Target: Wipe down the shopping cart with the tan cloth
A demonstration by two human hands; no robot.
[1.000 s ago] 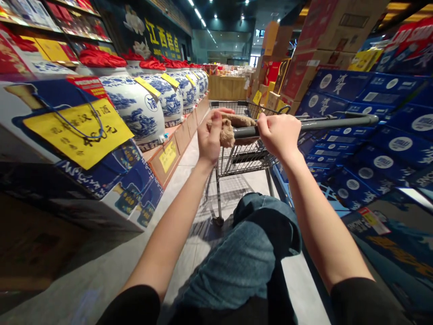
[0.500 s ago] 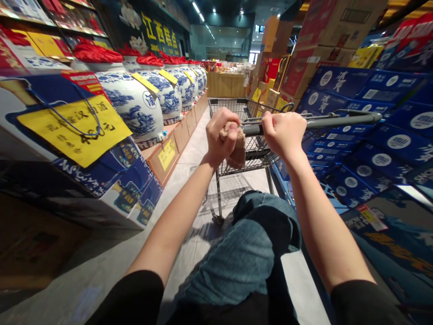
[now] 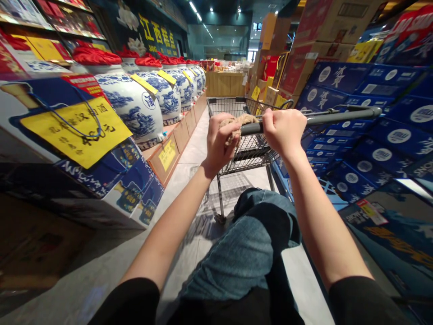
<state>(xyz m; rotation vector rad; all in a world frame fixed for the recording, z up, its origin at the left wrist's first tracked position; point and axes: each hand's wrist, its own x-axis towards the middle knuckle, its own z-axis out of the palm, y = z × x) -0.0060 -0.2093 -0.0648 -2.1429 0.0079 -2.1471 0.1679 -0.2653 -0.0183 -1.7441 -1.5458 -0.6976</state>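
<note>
A grey shopping cart [image 3: 248, 155] stands in front of my knees, its handlebar [image 3: 338, 118] running across to the right. My left hand [image 3: 221, 137] is closed on a tan cloth [image 3: 245, 119], which it presses around the left part of the bar. Part of the cloth lies over the top of the bar, the rest is under my fingers. A little to the right, my right hand [image 3: 284, 131] is wrapped in a fist around the same handlebar.
Blue-and-white porcelain jars [image 3: 130, 106] with red cloth tops line a ledge on the left. A boxed display with a yellow price sign [image 3: 77, 128] stands nearer. Stacked blue cartons [image 3: 379, 135] rise on the right. A wooden counter [image 3: 225, 84] is farther back.
The cloth, earlier bunched in my left fist and hanging below the bar, now lies over the bar. My left fingers have turned around it. My right hand keeps its hold.
</note>
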